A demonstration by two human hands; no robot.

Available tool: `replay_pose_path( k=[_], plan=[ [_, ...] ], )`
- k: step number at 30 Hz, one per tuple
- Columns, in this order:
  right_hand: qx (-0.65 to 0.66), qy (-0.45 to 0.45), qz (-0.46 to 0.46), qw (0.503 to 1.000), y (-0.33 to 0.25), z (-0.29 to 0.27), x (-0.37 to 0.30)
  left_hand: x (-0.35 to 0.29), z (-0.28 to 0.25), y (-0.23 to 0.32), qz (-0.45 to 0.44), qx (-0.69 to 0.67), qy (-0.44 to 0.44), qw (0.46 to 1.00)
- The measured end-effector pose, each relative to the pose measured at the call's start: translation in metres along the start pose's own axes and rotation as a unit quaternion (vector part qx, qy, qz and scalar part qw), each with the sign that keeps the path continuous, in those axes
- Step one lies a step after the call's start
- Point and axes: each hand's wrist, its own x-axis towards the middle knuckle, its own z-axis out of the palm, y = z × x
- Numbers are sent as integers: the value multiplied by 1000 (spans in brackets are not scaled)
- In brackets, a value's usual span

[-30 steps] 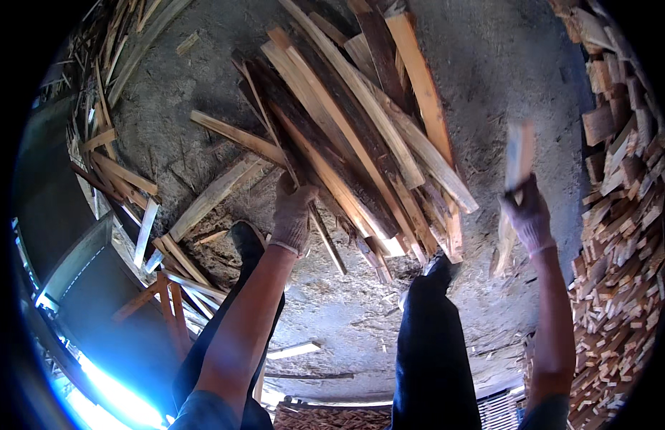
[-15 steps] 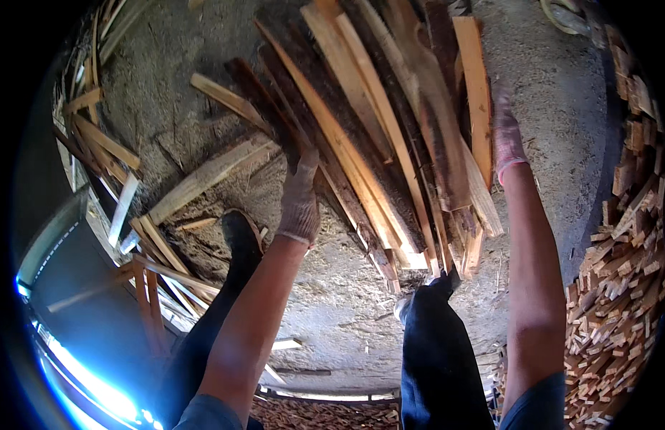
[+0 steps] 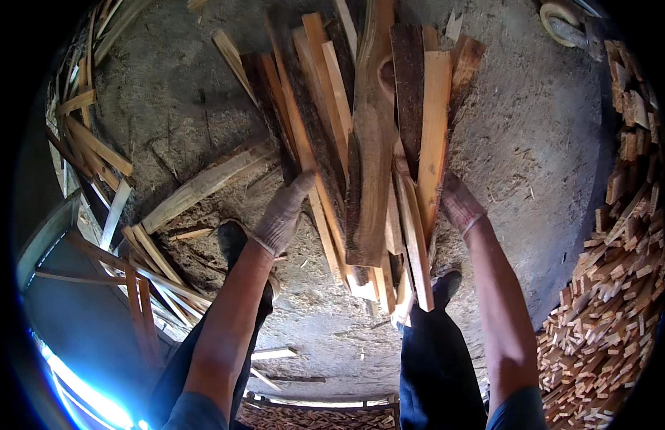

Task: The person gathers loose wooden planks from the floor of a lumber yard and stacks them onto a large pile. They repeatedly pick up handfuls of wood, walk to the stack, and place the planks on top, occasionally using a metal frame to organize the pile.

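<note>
A loose bundle of long wooden slats (image 3: pixel 372 172), some pale and freshly cut, others dark with bark, lies lengthwise between my gloved hands. My left hand (image 3: pixel 286 211) grips the bundle's left side, its fingertips partly hidden at the slats' edge. On the right side my right hand (image 3: pixel 462 201) is closed against the outermost slats, its fingers partly behind them. A wide brown board (image 3: pixel 372 143) with a knot lies on top. The near ends of the slats are uneven and hang in front of my right leg (image 3: pixel 440 358).
A separate plank (image 3: pixel 207 183) slants across the littered floor to the left. Scrap strips (image 3: pixel 96 147) pile along the left edge beside a grey panel. A tall stack of cut wood pieces (image 3: pixel 605 315) lines the right. A round coil-like object (image 3: pixel 562 25) sits at the far right.
Both hands have come closer together, squeezing the spread slats into a narrower, more upright bundle. My right hand has moved left and nearer to me; the bundle's far ends have swung leftward.
</note>
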Motion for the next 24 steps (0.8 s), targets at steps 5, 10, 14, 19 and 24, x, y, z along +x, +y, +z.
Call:
replay_pose_path(
  k=[5, 10, 14, 19, 24],
  plan=[
    [233, -21, 88, 968, 23, 35, -18, -4, -10, -7, 12, -71, -27, 997],
    [315, -94, 76, 941, 16, 56, -27, -2, -31, -15, 26, -30, -39, 998],
    [374, -87, 102, 918, 43, 55, -27, -1, -54, -32, 248, 219, -79, 940],
    [265, -205, -117, 935, 130, 24, -8, -3, -42, -35, 138, 55, -76, 986],
    [421, -174, -21, 890, 143, 18, -43, -60, 3, 2, 159, 219, -72, 960]
  ],
)
